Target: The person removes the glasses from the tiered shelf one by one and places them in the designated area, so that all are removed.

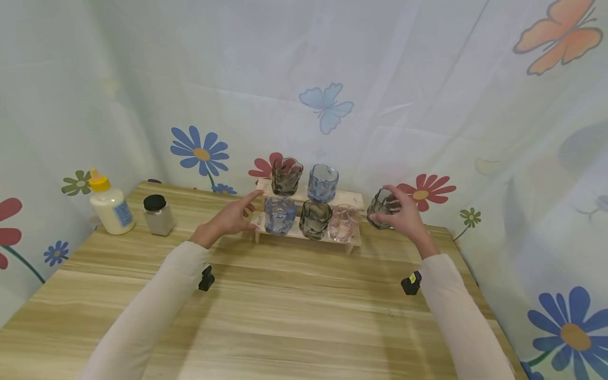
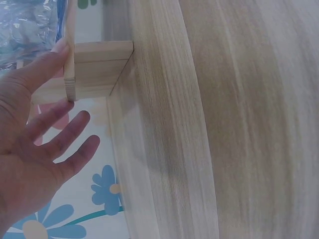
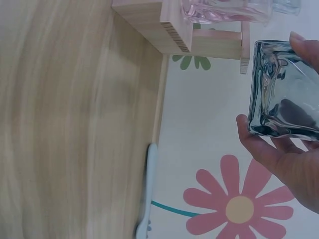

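Observation:
A two-tier wooden rack (image 1: 350, 199) stands at the back of the table. On its upper tier are a grey glass (image 1: 286, 179) and a blue glass (image 1: 323, 182); below sit a blue glass (image 1: 279, 216), a dark grey glass (image 1: 315, 220) and a pink glass (image 1: 344, 224). My left hand (image 1: 229, 216) touches the rack's left end with thumb and index finger, its other fingers spread loosely in the left wrist view. Off the rack's right end, my right hand (image 1: 407, 215) grips another grey glass (image 3: 286, 92) between thumb and fingers, apart from the rack.
At the table's left stand a white bottle with a yellow cap (image 1: 111, 208) and a small black-lidded jar (image 1: 159, 216). A flower-printed curtain (image 1: 266, 95) hangs behind the table (image 1: 285, 316). Along the back edge lies a slim pale-blue object (image 3: 147, 191).

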The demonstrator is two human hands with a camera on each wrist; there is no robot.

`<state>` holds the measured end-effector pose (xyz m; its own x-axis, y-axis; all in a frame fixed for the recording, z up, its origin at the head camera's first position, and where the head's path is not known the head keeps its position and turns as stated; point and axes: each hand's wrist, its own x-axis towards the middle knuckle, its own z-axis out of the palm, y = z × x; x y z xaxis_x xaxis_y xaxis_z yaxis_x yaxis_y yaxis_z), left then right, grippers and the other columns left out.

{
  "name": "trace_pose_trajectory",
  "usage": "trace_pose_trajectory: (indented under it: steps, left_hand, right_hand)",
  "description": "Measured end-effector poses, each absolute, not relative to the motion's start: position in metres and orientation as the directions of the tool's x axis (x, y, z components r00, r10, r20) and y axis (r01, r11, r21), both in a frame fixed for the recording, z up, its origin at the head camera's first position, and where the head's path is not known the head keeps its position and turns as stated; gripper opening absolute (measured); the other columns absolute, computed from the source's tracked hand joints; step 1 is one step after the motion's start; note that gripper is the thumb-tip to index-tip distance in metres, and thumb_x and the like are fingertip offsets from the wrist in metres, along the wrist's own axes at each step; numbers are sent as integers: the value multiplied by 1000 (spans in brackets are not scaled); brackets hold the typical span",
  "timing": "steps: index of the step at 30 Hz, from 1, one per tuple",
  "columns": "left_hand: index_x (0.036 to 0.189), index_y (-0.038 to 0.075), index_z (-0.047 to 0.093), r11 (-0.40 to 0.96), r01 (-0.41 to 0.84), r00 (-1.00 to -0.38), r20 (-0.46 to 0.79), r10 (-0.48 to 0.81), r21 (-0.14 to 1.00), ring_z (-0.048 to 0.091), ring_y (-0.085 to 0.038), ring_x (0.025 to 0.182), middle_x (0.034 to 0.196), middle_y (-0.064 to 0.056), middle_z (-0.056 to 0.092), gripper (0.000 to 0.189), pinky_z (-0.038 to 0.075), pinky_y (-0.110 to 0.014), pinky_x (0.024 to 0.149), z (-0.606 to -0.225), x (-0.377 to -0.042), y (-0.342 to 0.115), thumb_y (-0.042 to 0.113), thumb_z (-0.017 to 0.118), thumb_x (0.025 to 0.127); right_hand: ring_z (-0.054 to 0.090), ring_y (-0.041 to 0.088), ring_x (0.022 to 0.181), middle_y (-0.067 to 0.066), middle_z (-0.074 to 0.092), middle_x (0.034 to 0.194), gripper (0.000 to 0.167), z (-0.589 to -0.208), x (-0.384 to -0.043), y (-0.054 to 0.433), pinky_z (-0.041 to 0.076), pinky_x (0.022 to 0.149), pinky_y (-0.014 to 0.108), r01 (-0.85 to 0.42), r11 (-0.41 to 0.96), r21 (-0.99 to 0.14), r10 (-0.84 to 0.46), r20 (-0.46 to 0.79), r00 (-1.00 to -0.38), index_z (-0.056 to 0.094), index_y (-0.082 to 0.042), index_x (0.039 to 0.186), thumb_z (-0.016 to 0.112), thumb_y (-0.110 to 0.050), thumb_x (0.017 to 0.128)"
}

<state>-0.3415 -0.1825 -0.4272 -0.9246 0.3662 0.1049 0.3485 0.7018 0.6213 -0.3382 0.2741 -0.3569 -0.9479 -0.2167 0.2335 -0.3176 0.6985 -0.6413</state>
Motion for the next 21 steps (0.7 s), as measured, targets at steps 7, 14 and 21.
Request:
trace_pose_trajectory:
  steps: [7,14,21]
  left_hand:
    - [160,17,19,700,351,-924,106,368,622,61,-45,116,130,-27,59,102,49,-58,98,-429,-342,-183,16,84,82]
    - [160,18,19,689,348,-923,104,371,636,60,-46,117,131,-28,58,101,49,-58,98,-431,-343,-183,17,83,82]
    - [161,20,18,690,331,-928,91,360,644,59,-47,118,133,-28,57,102,48,-59,99,-430,-343,-183,16,83,82]
  right_hand:
    - [54,44,122,24,51,135,86,-366,-328,280,49,97,60,-303,674,-674,-217,212,-953,37,-19,154,84,-20,82]
    - [55,45,122,24,50,134,86,-372,-321,285,50,96,60,-286,682,-673,-205,199,-958,36,-18,154,84,-20,82]
    - [55,45,123,23,49,137,87,-382,-314,290,50,95,60,-280,680,-678,-203,193,-960,35,-18,155,84,-22,82]
